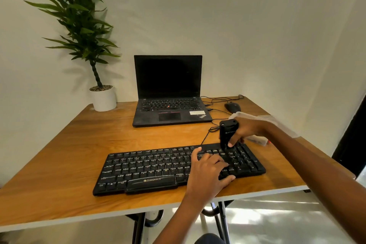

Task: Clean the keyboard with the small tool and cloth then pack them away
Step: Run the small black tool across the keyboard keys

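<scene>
A black keyboard [150, 166] lies on the wooden table [65, 154] near its front edge. My right hand [244, 129] grips a small black cleaning tool [227, 132] upright, its lower end on the keys at the keyboard's upper right. My left hand [208, 170] rests flat on the right part of the keyboard with fingers spread. A white cloth [257, 138] lies on the table behind my right hand, partly hidden by it.
An open black laptop [168, 95] stands at the back centre, a black mouse [232, 107] and cables to its right. A potted plant [103, 97] sits at the back left corner. The table's right edge runs close to my right forearm.
</scene>
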Tool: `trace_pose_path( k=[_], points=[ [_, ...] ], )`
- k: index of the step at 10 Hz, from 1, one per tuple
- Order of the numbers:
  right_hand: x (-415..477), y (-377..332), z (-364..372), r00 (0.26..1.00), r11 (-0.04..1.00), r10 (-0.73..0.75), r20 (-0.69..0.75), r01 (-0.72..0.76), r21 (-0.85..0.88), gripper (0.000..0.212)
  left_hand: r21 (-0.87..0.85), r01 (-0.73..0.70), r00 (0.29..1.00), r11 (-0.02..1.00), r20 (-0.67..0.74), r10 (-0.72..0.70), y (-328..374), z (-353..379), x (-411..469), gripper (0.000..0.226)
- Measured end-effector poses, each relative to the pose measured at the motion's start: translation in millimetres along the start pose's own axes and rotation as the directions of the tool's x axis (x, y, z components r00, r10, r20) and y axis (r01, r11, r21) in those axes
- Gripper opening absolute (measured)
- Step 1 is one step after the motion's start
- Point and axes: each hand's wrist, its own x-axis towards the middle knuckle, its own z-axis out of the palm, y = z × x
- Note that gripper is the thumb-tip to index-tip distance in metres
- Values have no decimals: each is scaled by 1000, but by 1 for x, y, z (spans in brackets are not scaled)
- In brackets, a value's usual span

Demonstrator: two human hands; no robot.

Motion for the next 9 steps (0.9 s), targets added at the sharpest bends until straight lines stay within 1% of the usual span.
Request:
trace_pose_path(
  k=[1, 2, 3, 4, 5, 6, 7, 8, 9],
  points=[
    [2, -3, 0, 997, 998, 64, 52, -65, 1, 29, 2, 4, 1000, 1000, 0, -4, 0, -1, 1, 45],
    [4, -5, 1, 995, 997, 74, 67, -74, 7, 27, -2, 3, 1000, 1000, -5, -3, 1, -1, 0, 45],
    [6, -6, 2, 996, 996, 87, 36, -86, -6, 28, -1, 7, 1000, 1000, -1, -7, 0, -1, 1, 45],
    [5, -5, 2, 999, 999, 46, 6, -46, -1, 25, -7, 5, 1000, 1000, -1, -5, 0, 0, 0, 44],
    [3, -3, 2, 999, 999, 36, -32, -37, -9, 45, -4, 5, 1000, 1000, -2, -5, 1, 0, 0, 44],
    [1, 0, 4, 999, 1000, 7, -33, -7, -6, 37, -6, 2, 1000, 1000, -8, -2, 1, 0, 0, 44],
    [-1, 0, 6, 996, 1000, -3, -90, 3, 1, 36, -2, 5, 1000, 1000, -10, -5, 0, 0, 0, 44],
    [-2, -1, 6, 998, 1000, -8, -62, 8, 2, 33, 0, 4, 1000, 1000, -9, -4, 0, 1, 0, 44],
    [-5, -2, 6, 994, 1000, -16, -111, 14, -21, 32, 2, 2, 1000, 1000, -14, -2, 0, 2, 0, 44]
  ],
)
